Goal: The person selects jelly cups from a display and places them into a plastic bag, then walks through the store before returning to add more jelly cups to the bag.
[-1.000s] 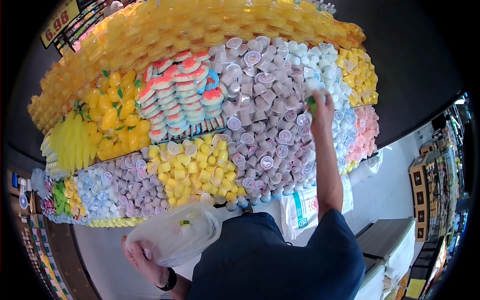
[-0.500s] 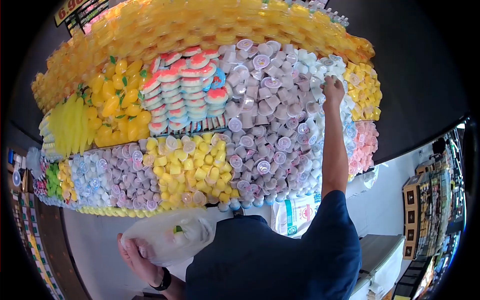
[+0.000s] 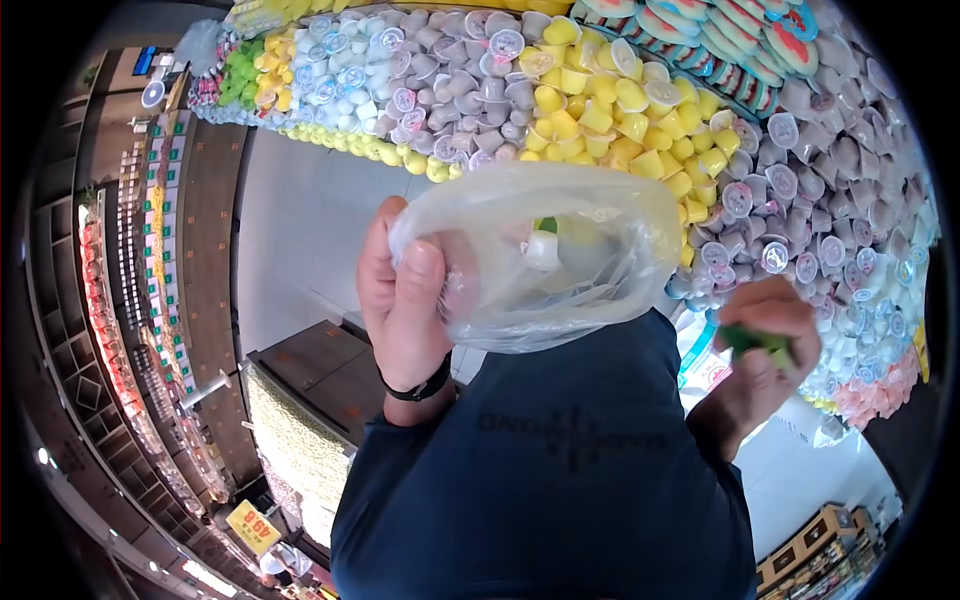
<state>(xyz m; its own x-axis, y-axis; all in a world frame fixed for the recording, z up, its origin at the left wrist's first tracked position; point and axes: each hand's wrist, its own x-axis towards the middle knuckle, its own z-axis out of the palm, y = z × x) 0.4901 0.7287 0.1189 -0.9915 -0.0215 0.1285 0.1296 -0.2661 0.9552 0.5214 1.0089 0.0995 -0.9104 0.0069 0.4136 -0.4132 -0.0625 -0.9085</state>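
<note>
My left hand (image 3: pixel 405 290) pinches the rim of a translucent plastic bag (image 3: pixel 600 290) between thumb and fingers, with a dark band on the wrist. The bag hangs open in front of my chest; inside it shows a small white cup (image 3: pixel 542 250) with a green piece (image 3: pixel 546 225) beside it. To the right of the bag, apart from it, my right hand (image 3: pixel 765 340) is closed around a green item (image 3: pixel 750 343), partly covered by the fingers and slightly blurred.
Beyond the bag, a display holds yellow jelly cups (image 3: pixel 620 100), grey-lilac cups (image 3: pixel 460 90), pale blue cups (image 3: pixel 340 70) and pink cups (image 3: pixel 880 390). Shelves (image 3: pixel 165 250) line the left side. A textured light stand (image 3: pixel 295 430) is at lower left.
My right hand has come back from the upper right of the display toward my body, now with a green item. The bag and left hand are higher, and the view has turned left.
</note>
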